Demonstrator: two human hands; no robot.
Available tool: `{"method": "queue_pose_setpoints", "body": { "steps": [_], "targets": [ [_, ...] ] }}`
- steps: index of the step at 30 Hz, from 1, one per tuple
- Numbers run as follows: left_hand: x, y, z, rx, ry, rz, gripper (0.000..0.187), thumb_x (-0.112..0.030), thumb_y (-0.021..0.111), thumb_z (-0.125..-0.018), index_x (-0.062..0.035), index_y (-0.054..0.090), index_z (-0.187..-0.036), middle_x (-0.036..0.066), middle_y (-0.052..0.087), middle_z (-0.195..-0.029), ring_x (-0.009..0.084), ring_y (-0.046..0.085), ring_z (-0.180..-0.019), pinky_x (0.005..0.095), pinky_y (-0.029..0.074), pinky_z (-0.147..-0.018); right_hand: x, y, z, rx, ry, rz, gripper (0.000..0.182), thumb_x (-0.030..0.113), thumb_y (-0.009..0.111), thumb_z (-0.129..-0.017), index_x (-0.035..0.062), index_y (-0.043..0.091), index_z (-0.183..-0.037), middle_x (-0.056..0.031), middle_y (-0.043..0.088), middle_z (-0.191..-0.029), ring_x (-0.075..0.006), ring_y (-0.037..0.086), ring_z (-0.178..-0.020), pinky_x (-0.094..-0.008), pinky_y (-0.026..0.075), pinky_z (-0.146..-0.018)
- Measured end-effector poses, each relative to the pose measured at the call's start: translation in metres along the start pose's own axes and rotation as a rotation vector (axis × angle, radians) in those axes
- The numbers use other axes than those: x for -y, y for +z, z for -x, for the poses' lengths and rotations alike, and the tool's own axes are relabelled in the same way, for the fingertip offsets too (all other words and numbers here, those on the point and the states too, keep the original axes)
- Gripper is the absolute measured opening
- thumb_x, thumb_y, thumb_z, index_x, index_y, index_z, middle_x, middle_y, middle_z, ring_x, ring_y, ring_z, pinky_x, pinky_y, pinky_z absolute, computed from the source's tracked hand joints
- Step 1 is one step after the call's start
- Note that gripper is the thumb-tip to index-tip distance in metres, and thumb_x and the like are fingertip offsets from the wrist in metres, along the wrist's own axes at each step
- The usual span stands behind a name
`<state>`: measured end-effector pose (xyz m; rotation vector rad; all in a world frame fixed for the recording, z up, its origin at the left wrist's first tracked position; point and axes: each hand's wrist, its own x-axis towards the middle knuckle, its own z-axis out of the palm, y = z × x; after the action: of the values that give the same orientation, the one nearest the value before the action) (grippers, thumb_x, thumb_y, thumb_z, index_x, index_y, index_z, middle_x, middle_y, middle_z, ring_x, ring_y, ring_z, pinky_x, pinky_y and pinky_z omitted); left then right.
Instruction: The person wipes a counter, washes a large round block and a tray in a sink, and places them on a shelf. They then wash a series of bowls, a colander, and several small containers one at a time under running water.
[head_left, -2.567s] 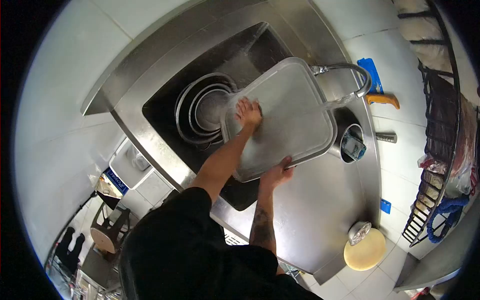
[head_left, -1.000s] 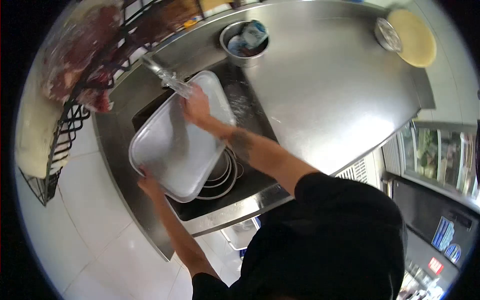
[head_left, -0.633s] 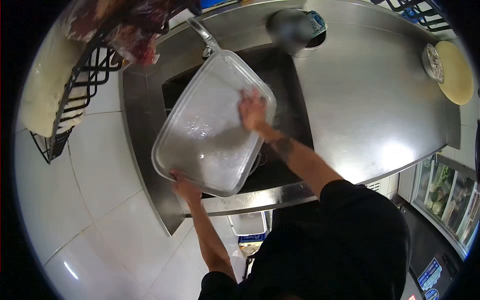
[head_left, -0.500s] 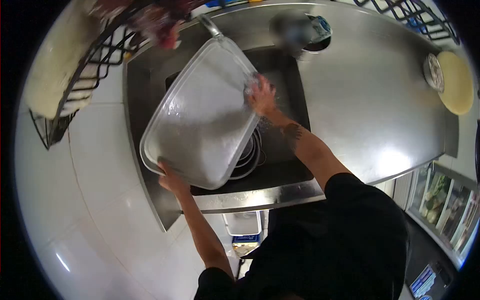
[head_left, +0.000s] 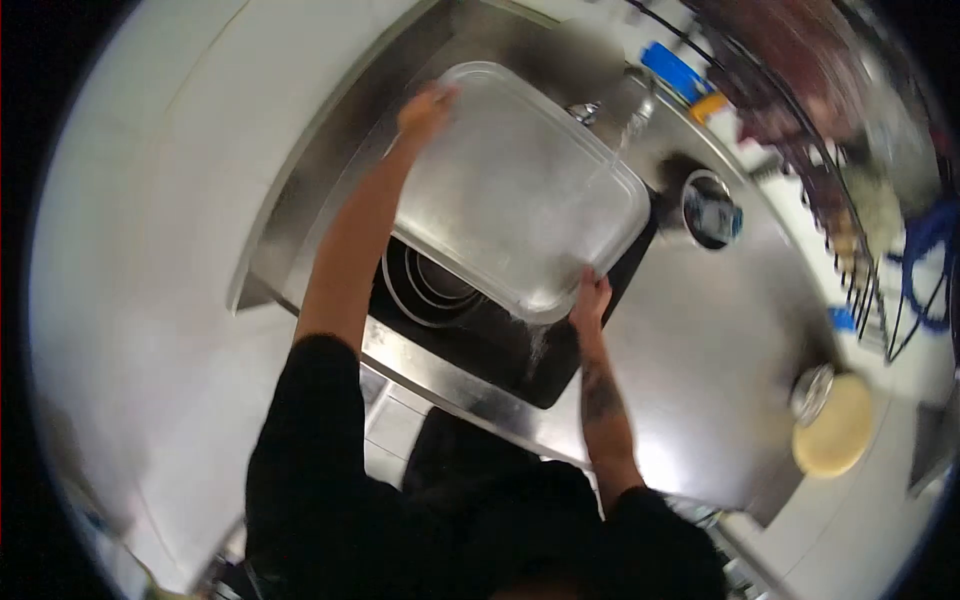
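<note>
A large, pale grey rectangular tray [head_left: 510,190] with rounded corners is held tilted over the dark sink basin [head_left: 490,365]. My left hand [head_left: 426,114] is closed around its upper-left edge. On the lower-right edge, near the corner, my right hand [head_left: 590,298] grips it with the thumb on the upper face. Water from the tap [head_left: 640,95] falls on the tray's right side and streams off its lower corner. Several nested round metal pans [head_left: 400,290] lie in the basin, partly covered by the tray.
A metal container [head_left: 690,205] with a blue-and-white packet inside stands right of the sink. Farther right are a small silvery bowl [head_left: 811,394] and a round yellow item [head_left: 834,428]. A black wire rack [head_left: 850,210] with bagged things hangs at upper right.
The tray has turned, and the view has rotated with the head. My left hand has moved to the tray's upper-left edge; my right hand has gone from its upper face to the lower-right edge.
</note>
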<state>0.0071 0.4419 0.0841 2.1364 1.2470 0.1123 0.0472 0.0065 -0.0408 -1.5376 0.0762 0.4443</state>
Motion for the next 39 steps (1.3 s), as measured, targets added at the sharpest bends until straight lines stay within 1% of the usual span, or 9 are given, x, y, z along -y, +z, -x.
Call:
{"method": "queue_pose_setpoints", "body": {
  "steps": [5, 10, 14, 19, 23, 27, 29, 31, 39],
  "targets": [
    [-0.011, 0.125, -0.008, -0.39, 0.333, -0.279, 0.068, -0.05, 0.035, -0.094, -0.0044, 0.023, -0.144, 0.023, 0.029, -0.145, 0.0387, 0.027, -0.133, 0.0573, 0.023, -0.106, 0.052, -0.006, 0.087, -0.1, -0.036, -0.271, 0.023, 0.013, 0.057, -0.093, -0.004, 0.057, -0.108, -0.006, 0.061, -0.095, -0.0163, 0.056, -0.087, -0.0303, 0.046, -0.078],
    [-0.051, 0.188, 0.204, 0.224, 0.435, 0.217, 0.07, -0.046, 0.034, -0.096, -0.0054, 0.008, -0.148, 0.027, -0.005, -0.151, 0.0414, -0.002, -0.141, 0.0531, 0.012, -0.112, 0.083, -0.01, 0.121, -0.263, -0.298, -0.01, 0.019, 0.014, 0.058, -0.093, -0.0041, 0.058, -0.096, -0.0049, 0.06, -0.087, -0.0131, 0.052, -0.081, -0.0277, 0.044, -0.071],
    [-0.04, 0.234, 0.241, 0.199, 0.377, 0.661, 0.065, -0.044, 0.028, -0.098, -0.0047, 0.011, -0.147, 0.024, 0.003, -0.152, 0.0412, 0.003, -0.141, 0.0479, 0.01, -0.113, 0.104, -0.004, 0.151, -0.234, -0.331, 0.356, 0.018, 0.014, 0.055, -0.094, -0.0039, 0.058, -0.097, -0.0035, 0.058, -0.082, -0.011, 0.048, -0.075, -0.026, 0.041, -0.066],
    [-0.021, 0.258, 0.113, 0.314, -0.161, 0.546, 0.055, -0.035, 0.025, -0.099, -0.0039, 0.019, -0.145, 0.02, 0.01, -0.15, 0.0349, 0.015, -0.138, 0.0457, 0.018, -0.111, 0.126, 0.003, 0.176, -0.183, -0.408, 0.244, 0.013, 0.004, 0.056, -0.087, -0.005, 0.058, -0.097, -0.0051, 0.058, -0.079, -0.0119, 0.05, -0.073, -0.0259, 0.041, -0.067],
    [-0.09, 0.235, 0.157, 0.163, -0.15, 0.842, 0.048, -0.03, 0.035, -0.098, -0.0029, 0.032, -0.138, 0.016, 0.033, -0.139, 0.0297, 0.034, -0.129, 0.0412, 0.03, -0.105, 0.134, -0.029, 0.193, -0.224, -0.476, 0.349, 0.028, -0.002, 0.054, -0.08, -0.0072, 0.058, -0.107, -0.0065, 0.06, -0.077, -0.012, 0.051, -0.067, -0.0256, 0.041, -0.062],
    [-0.073, 0.132, 0.248, 0.544, 0.156, 1.03, 0.035, -0.019, 0.048, -0.096, -0.001, 0.051, -0.126, 0.011, 0.057, -0.125, 0.0245, 0.051, -0.12, 0.0359, 0.04, -0.099, 0.155, -0.078, 0.197, -0.271, -0.644, 0.538, 0.03, 0.009, 0.061, -0.084, -0.0052, 0.061, -0.111, -0.0026, 0.057, -0.068, -0.0078, 0.042, -0.057, -0.0241, 0.033, -0.049],
    [-0.018, 0.105, 0.295, 0.211, 0.415, 0.792, 0.033, -0.016, 0.051, -0.095, -0.0036, 0.052, -0.125, 0.01, 0.059, -0.122, 0.0209, 0.055, -0.114, 0.0341, 0.043, -0.096, 0.171, -0.109, 0.198, -0.283, -0.589, 0.682, 0.03, 0.022, 0.064, -0.09, -0.0054, 0.063, -0.101, 0.0006, 0.054, -0.063, -0.0069, 0.039, -0.054, -0.0259, 0.033, -0.046],
    [0.043, 0.069, 0.357, 0.028, 0.316, 0.67, 0.03, -0.013, 0.052, -0.092, -0.0042, 0.056, -0.12, 0.01, 0.064, -0.113, 0.0185, 0.06, -0.105, 0.0327, 0.047, -0.09, 0.156, -0.167, 0.173, -0.007, -0.689, 0.392, 0.03, 0.023, 0.057, -0.093, -0.0055, 0.062, -0.102, -0.0106, 0.065, -0.087, -0.0148, 0.056, -0.074, -0.0297, 0.047, -0.07],
    [0.145, 0.009, 0.784, -0.854, -0.242, 0.315, 0.021, -0.02, 0.056, -0.084, -0.0013, 0.062, -0.091, 0.02, 0.065, -0.081, 0.035, 0.063, -0.073, 0.0429, 0.05, -0.067, 0.211, -0.195, 0.223, 0.332, -0.794, 0.546, 0.029, 0.022, 0.057, -0.09, -0.0047, 0.062, -0.101, -0.0104, 0.063, -0.085, -0.0159, 0.054, -0.069, -0.0298, 0.045, -0.064]
  ]
}}
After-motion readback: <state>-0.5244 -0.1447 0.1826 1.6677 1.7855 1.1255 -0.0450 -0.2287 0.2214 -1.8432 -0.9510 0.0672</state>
